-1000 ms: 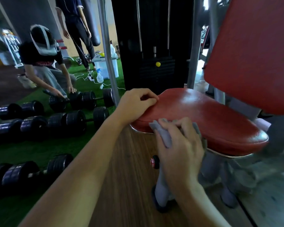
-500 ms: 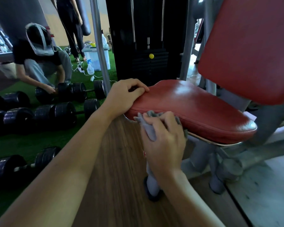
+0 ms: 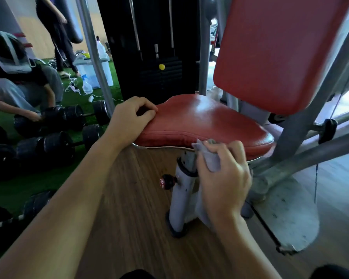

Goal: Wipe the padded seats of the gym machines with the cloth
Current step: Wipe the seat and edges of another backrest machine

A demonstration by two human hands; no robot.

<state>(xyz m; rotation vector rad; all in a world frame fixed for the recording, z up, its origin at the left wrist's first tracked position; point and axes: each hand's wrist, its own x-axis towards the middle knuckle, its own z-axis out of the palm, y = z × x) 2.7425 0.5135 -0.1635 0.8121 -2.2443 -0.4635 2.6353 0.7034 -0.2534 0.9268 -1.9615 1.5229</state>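
A red padded seat [image 3: 206, 119] sits on a grey post in the middle of the view, with a red backrest [image 3: 278, 51] upright behind it. My right hand [image 3: 224, 178] grips a grey cloth [image 3: 209, 156] and holds it against the seat's near front edge. My left hand [image 3: 130, 119] rests on the seat's left end with its fingers curled over the rim.
The grey seat post [image 3: 182, 198] carries a red-capped knob [image 3: 165, 181]. A black weight stack [image 3: 155, 47] stands behind the seat. Black dumbbells [image 3: 48, 137] lie on green turf at left, where a crouching person [image 3: 18, 81] handles one. A spray bottle [image 3: 87, 84] and a plastic bin [image 3: 93, 71] stand beyond.
My right hand has slid the cloth to the right along the seat's front edge. My left hand has stayed on the seat's left end. The view has shifted closer.
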